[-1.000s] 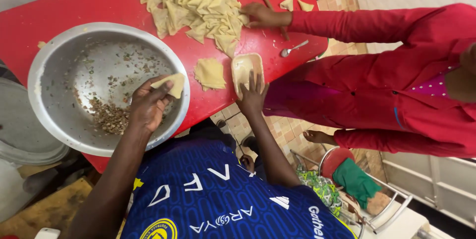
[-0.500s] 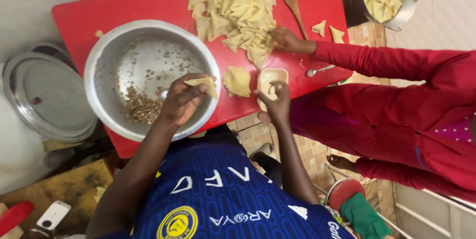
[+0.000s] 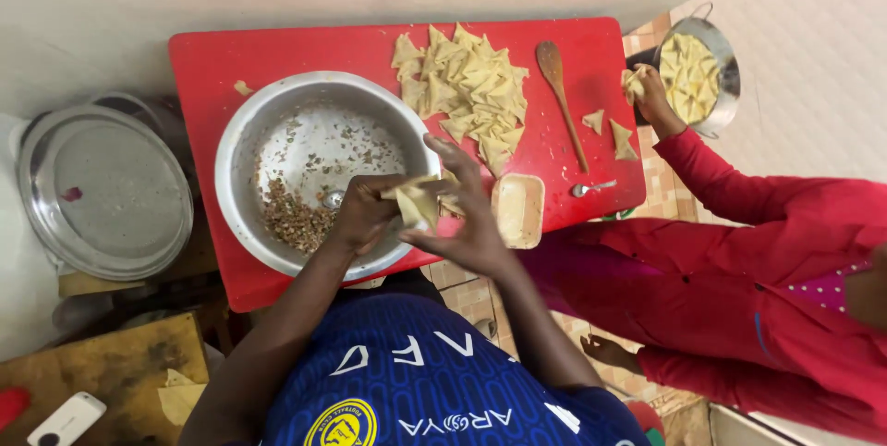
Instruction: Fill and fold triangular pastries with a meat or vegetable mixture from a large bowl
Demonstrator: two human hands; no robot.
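Pale dough, a pastry piece [image 3: 418, 204], sits pinched between both hands just above the near rim of the steel bowl [image 3: 242, 146] on the red desk [image 3: 208, 58]. Left hand [image 3: 362, 215] grips it closed; right hand [image 3: 467, 215] holds it with fingers spread. Folded triangles [image 3: 471, 85] lie heaped beyond, a small cream tray [image 3: 519, 210] just beside.

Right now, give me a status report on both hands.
Left hand and right hand both pinching one folded pastry piece above the steel bowl rim. Filling left in bowl. Nothing between hands and pastry.
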